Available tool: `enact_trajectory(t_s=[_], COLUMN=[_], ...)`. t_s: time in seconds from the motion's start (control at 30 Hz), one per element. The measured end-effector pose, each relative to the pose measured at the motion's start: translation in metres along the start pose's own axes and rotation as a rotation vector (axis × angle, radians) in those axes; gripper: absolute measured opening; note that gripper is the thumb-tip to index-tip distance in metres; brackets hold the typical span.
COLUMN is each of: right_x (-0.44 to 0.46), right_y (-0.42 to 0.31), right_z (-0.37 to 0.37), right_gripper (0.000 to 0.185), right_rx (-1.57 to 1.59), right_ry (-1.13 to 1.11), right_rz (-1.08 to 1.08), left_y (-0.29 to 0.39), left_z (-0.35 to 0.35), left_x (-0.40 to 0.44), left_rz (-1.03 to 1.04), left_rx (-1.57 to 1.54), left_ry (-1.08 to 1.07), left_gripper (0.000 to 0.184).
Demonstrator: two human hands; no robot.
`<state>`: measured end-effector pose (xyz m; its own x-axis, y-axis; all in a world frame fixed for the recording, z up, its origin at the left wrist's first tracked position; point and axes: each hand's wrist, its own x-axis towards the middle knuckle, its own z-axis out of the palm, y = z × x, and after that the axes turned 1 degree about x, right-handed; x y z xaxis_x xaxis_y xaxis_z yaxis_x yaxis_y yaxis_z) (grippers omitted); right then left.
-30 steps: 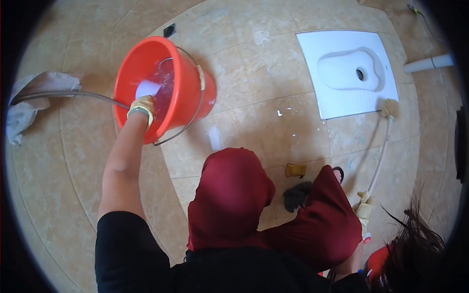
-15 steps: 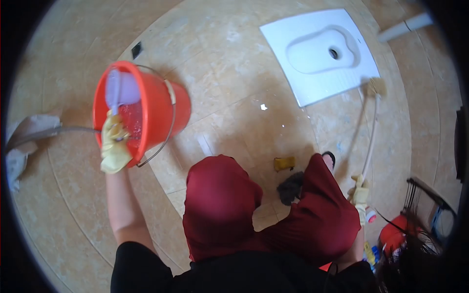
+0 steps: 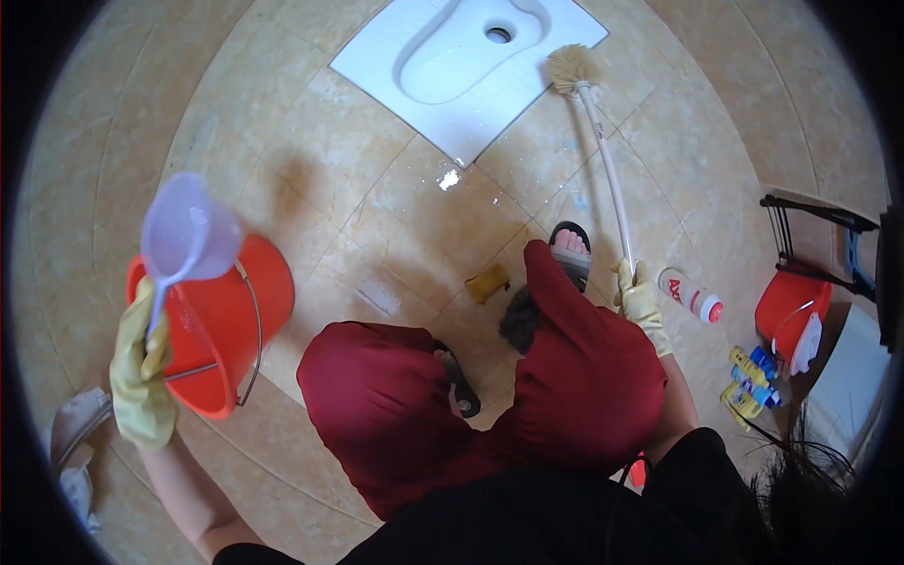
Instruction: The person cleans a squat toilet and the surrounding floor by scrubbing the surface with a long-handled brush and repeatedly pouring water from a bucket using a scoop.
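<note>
My left hand (image 3: pixel 143 386), in a pale yellow rubber glove, is closed round the handle of a light purple water ladle (image 3: pixel 193 231). The ladle is tilted above the rim of a large red bucket (image 3: pixel 264 292), whose wire handle hangs at its side. My right hand (image 3: pixel 643 306), gloved the same way, grips the white handle of a long toilet brush (image 3: pixel 610 179). Its round, straw-coloured bristle head (image 3: pixel 573 68) is by the edge of the white squat toilet (image 3: pixel 452 122) set in the floor. How much water the ladle holds I cannot tell.
A yellow sponge (image 3: pixel 488 282) and a dark grey cloth (image 3: pixel 520 320) lie between my feet. On the right are a white bottle with a red cap (image 3: pixel 692 295), several cleaning bottles (image 3: pixel 751 381), a small red bucket (image 3: pixel 791 311) and a black rack (image 3: pixel 819 235). White specks dot the tiles.
My left hand has lifted the ladle out of the red bucket. The view has turned, so the toilet sits further left and higher. The brush stays in my right hand.
</note>
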<state>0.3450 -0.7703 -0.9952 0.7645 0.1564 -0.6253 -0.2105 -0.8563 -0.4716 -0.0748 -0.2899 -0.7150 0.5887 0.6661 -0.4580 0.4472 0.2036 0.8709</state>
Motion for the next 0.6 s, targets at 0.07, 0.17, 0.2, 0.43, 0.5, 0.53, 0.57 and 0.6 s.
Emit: enact_trajectory(t_s=[0.07, 0.17, 0.2, 0.43, 0.5, 0.53, 0.57, 0.6], right_x=[0.001, -0.010, -0.014, -0.022, -0.017, -0.017, -0.018, -0.019], right_y=[0.012, 0.003, -0.004, 0.016, 0.033, 0.038, 0.042, 0.045], right_z=[0.002, -0.004, -0.005, -0.005, 0.000, 0.001, 0.001, 0.002], right_gripper=[0.031, 0.031, 0.031, 0.030, 0.032, 0.032, 0.033, 0.034], right_rx=[-0.019, -0.033, -0.022, 0.063, 0.028, 0.032, -0.057, -0.147], right_ry=[0.011, 0.008, -0.006, -0.007, 0.017, 0.020, 0.036, 0.051], right_rz=[-0.014, 0.011, 0.047, 0.174, 0.112, 0.115, 0.065, 0.016], left_y=[0.012, 0.007, 0.006, -0.043, -0.027, -0.027, -0.028, -0.028], left_z=[0.038, 0.086, 0.108, 0.196, 0.217, 0.217, 0.216, 0.215], left_x=[0.048, 0.127, 0.155, 0.299, 0.303, 0.305, 0.304, 0.303], left_rz=[0.109, 0.085, -0.017, 0.076, -0.077, -0.074, 0.111, 0.294], left_rx=[0.447, 0.499, 0.551, 1.443, 0.942, 0.945, 0.945, 0.938], left_ry=[-0.024, -0.297, -0.336, -0.490, -0.374, -0.377, -0.334, -0.289], left_gripper=[0.042, 0.034, 0.029, 0.026, 0.026, 0.026, 0.028, 0.032])
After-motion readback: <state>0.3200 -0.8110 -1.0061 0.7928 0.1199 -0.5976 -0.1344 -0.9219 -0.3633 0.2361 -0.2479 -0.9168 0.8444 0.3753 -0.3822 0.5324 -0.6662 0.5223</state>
